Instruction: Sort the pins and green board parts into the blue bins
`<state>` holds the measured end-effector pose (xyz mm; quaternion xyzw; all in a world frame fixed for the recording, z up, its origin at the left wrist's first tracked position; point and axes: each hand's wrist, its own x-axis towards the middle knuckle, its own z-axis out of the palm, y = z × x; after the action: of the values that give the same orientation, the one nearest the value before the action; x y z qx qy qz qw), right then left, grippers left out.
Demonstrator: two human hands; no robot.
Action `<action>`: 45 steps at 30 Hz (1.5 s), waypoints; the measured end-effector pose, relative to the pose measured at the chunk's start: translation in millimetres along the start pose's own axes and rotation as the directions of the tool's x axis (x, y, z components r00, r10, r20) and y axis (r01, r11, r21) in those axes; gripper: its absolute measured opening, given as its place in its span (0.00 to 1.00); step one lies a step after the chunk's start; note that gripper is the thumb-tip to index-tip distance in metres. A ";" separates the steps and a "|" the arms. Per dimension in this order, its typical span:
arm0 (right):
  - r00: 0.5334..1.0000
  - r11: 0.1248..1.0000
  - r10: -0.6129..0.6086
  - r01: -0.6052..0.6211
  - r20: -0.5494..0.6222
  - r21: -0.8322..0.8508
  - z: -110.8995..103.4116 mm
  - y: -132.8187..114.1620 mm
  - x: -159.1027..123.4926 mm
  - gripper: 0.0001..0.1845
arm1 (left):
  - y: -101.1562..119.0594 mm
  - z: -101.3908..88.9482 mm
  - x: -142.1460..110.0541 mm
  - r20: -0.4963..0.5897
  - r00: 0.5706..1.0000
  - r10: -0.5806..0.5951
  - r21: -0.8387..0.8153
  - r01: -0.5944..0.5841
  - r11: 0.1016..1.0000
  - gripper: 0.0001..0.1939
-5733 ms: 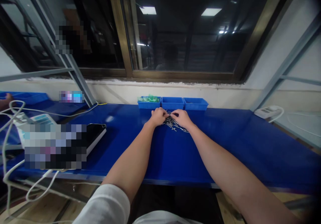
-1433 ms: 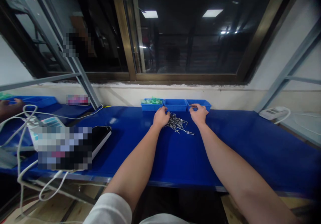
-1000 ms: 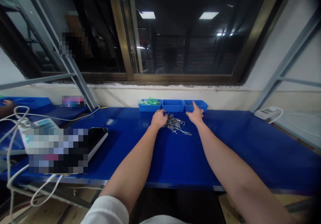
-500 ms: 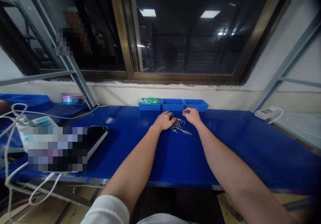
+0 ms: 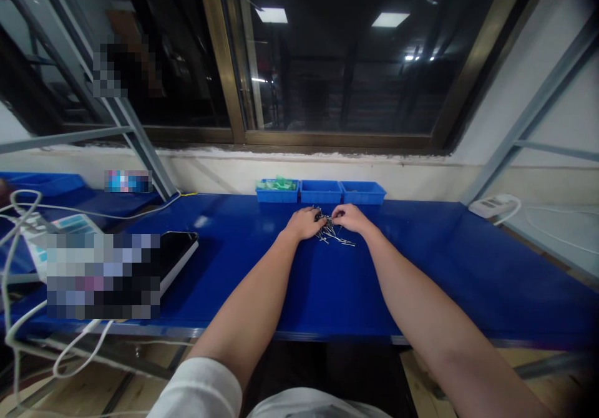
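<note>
A small heap of thin metal pins (image 5: 333,234) lies on the blue table (image 5: 327,281), just in front of three blue bins. My left hand (image 5: 305,223) rests on the heap's left side with its fingers curled over the pins. My right hand (image 5: 352,218) sits on the heap's right side, fingers bent down into it. The fingertips of both hands nearly meet over the pile. What each hand pinches, if anything, is too small to make out.
Three small blue bins stand in a row by the wall: the left bin (image 5: 277,190) holds green parts, the middle bin (image 5: 321,191) and the right bin (image 5: 363,191) look nearly bare. A black-and-white device (image 5: 176,252) and white cables (image 5: 28,318) lie at left. A white power strip (image 5: 492,204) sits at right.
My right hand has come back from the right bin to the pin heap. My left hand has slid a little rightward onto the heap, so both hands now meet over it.
</note>
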<state>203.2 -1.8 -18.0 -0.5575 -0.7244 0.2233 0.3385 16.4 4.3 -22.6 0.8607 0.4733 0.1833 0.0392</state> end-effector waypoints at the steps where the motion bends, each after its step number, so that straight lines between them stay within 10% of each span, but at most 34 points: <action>1: 1.000 1.000 -0.005 0.005 0.002 -0.012 0.0 0.1 -0.6 0.05 | -0.2 -0.3 0.1 -0.014 1.000 0.002 -0.002 -0.002 1.000 0.25; 16: 0.986 0.988 -0.156 0.155 -0.058 -0.019 5.4 -5.1 3.4 0.15 | 13.7 -14.7 0.0 -0.241 0.963 0.120 -0.067 -0.140 0.988 0.15; 28: 0.991 0.977 -0.052 0.076 -0.123 0.201 13.1 -12.8 3.7 0.29 | 14.6 -17.6 -0.3 -0.347 0.934 0.079 -0.166 -0.144 0.976 0.11; 45: 0.980 0.793 0.030 0.097 -0.197 0.601 9.4 -15.8 3.3 0.17 | 16.6 -17.5 -0.2 -0.273 0.959 -0.080 -0.103 0.054 0.993 0.22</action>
<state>185.3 -2.6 -12.4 -0.4254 -0.5871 0.3822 0.5730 23.4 -6.9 -2.4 0.8073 0.4939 0.3223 0.0196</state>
